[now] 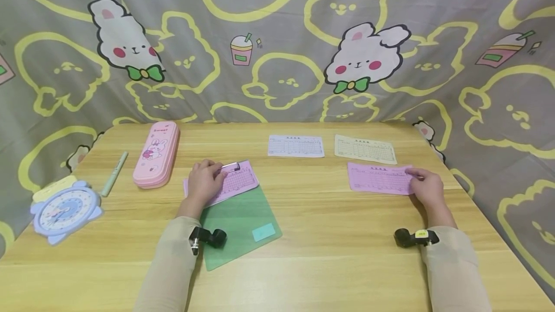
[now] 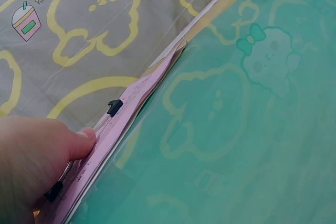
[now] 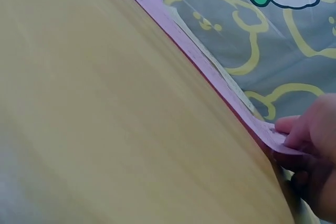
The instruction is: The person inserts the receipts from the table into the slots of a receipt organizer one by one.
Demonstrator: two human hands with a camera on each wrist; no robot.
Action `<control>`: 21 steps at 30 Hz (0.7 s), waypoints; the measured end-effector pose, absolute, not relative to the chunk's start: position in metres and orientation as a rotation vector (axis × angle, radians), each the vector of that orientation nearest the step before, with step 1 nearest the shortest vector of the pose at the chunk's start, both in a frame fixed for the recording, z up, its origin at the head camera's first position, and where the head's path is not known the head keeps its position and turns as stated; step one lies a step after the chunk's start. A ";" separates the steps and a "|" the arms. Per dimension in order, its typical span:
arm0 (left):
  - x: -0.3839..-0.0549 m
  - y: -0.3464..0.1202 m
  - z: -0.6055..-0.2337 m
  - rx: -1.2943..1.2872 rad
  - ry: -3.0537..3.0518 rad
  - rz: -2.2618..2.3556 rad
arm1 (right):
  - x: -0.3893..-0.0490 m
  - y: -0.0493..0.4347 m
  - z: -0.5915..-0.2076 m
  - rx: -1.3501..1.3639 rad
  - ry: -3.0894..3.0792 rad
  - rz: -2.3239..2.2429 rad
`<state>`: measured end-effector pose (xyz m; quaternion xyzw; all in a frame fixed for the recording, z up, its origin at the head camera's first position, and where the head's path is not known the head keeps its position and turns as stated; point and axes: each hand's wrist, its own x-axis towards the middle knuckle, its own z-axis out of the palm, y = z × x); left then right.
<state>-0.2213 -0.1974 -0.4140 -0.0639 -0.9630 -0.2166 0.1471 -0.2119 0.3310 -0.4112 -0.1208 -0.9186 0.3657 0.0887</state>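
Note:
My left hand [image 1: 203, 183] grips the top of a green clipboard [image 1: 236, 230], its thumb on the metal clip [image 1: 231, 166]. Pink printed forms [image 1: 239, 180] lie under that clip, at the board's top edge. In the left wrist view the thumb presses by the clip's black end [image 2: 114, 107], and a thin stack of paper edges shows. Over on the right, my right hand [image 1: 428, 190] pinches the right end of a single pink form [image 1: 377, 178], which lies near the table surface. The right wrist view shows this pink form's edge [image 3: 210, 77] curving up at the fingers.
A white form [image 1: 296, 146] and a cream form [image 1: 365, 149] lie toward the back. On the left are a pink pencil case [image 1: 157, 155], a green pen [image 1: 114, 174], and a blue toy clock [image 1: 67, 210] over a yellow item [image 1: 54, 188]. A patterned curtain [image 1: 286, 28] hangs behind the table.

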 end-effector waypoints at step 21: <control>-0.221 -0.197 -0.414 -0.174 -2.761 -0.646 | -0.205 0.337 -0.389 -0.060 -2.669 1.729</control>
